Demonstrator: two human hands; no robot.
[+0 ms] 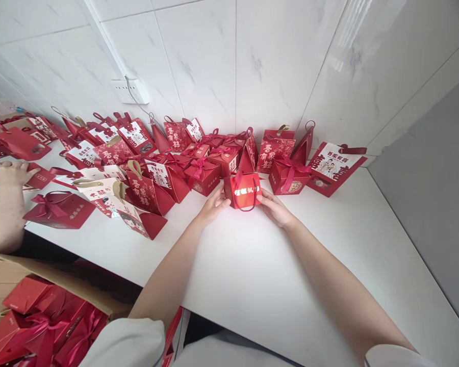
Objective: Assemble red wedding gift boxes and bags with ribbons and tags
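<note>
A small red gift box (241,196) with shiny gold characters and a dark red cord handle is upright at the middle of the white table. My left hand (213,208) grips its left side, thumb toward me. On the opposite side, my right hand (276,208) has its fingers against the box's right edge, by the cord. Just behind stand a red box with a pink ribbon bow (203,176) on the left and another ribboned box with a gold emblem (290,176) on the right. The box's back and underside are hidden.
Red and white gift bags (149,191) crowd the left and back of the white table (248,285). A large bag (334,168) stands at the right. Another person's hand (13,173) touches a red box at far left. An open carton (110,306) of red boxes sits lower left.
</note>
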